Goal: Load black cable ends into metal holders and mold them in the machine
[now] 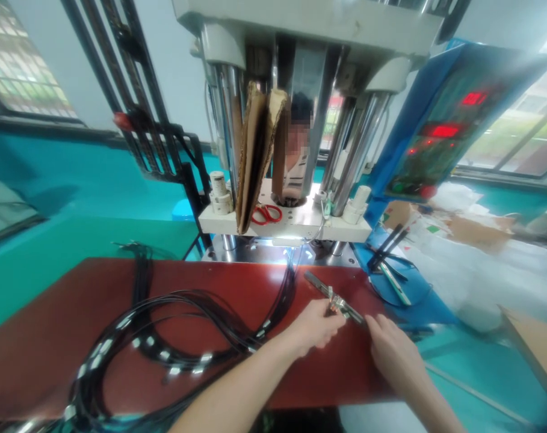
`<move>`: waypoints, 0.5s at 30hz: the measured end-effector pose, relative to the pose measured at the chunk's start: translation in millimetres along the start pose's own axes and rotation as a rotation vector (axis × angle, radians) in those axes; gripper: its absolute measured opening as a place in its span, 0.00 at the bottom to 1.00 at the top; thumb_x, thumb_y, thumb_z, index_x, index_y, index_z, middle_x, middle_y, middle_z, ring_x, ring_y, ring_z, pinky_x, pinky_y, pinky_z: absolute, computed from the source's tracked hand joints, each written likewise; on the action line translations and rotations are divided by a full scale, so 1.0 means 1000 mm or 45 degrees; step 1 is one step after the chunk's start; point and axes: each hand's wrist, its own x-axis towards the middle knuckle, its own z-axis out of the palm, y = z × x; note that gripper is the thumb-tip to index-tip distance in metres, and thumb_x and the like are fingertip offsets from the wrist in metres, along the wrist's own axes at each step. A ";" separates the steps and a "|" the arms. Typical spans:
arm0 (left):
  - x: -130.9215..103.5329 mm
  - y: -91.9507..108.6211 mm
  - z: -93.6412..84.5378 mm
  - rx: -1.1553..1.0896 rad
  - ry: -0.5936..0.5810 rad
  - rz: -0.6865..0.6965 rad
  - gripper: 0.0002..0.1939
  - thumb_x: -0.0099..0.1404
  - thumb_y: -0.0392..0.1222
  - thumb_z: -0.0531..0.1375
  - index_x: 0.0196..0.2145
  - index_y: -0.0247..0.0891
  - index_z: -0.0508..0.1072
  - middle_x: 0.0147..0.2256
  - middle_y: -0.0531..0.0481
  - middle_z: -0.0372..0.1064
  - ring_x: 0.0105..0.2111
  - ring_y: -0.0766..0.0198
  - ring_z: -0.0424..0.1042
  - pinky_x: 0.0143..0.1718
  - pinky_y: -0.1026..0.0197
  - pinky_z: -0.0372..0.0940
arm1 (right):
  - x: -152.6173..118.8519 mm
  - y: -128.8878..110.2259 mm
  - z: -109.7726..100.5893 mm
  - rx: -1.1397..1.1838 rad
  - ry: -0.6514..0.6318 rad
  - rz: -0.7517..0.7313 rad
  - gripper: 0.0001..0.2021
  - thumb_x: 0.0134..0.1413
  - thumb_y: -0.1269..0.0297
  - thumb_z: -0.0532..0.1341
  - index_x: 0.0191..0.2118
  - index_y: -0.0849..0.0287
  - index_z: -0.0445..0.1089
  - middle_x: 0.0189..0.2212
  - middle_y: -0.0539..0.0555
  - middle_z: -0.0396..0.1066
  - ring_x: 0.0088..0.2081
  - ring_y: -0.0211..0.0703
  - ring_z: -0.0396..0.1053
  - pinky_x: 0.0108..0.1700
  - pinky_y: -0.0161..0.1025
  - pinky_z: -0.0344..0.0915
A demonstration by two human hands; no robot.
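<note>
My left hand [321, 325] is closed on small metal parts [339, 302] above the right part of the red-brown board. A long dark metal bar [317, 282] runs diagonally by those parts, and its lower right end reaches my right hand [386, 340]. The fingers of my right hand are curled together at that end; whether they grip the bar is hard to make out. Left of my hands, a coiled bundle of black cables [165, 358] with white tags lies on the board [228, 279], its upper end reaching the lit press base [282, 251].
A large press [309, 228] stands behind the board, with red-handled scissors [267, 214] and folded cardboard [255, 156] on it. To the right are a blue control box [435, 129], tools [394, 282] on a blue surface, and white bags [485, 270]. A person [295, 156] shows behind the press.
</note>
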 end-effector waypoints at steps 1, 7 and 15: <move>0.000 -0.002 0.001 0.064 0.038 0.010 0.12 0.55 0.47 0.58 0.31 0.36 0.63 0.17 0.61 0.52 0.14 0.76 0.49 0.16 0.70 0.45 | -0.002 -0.005 0.000 -0.027 -0.034 0.014 0.17 0.43 0.79 0.50 0.40 0.65 0.67 0.37 0.62 0.68 0.38 0.52 0.67 0.39 0.43 0.62; -0.004 -0.013 0.003 0.454 0.226 0.285 0.07 0.55 0.43 0.56 0.27 0.36 0.64 0.21 0.57 0.61 0.21 0.71 0.58 0.24 0.67 0.52 | 0.000 -0.021 0.001 0.898 -0.296 0.160 0.06 0.43 0.73 0.49 0.28 0.60 0.61 0.22 0.50 0.66 0.24 0.38 0.64 0.26 0.32 0.55; -0.013 -0.008 0.014 0.884 0.270 0.398 0.13 0.59 0.44 0.50 0.24 0.35 0.68 0.21 0.53 0.63 0.22 0.67 0.59 0.25 0.65 0.50 | -0.021 -0.045 0.008 1.897 0.090 0.519 0.17 0.53 0.48 0.53 0.26 0.58 0.57 0.09 0.43 0.54 0.10 0.30 0.48 0.14 0.30 0.43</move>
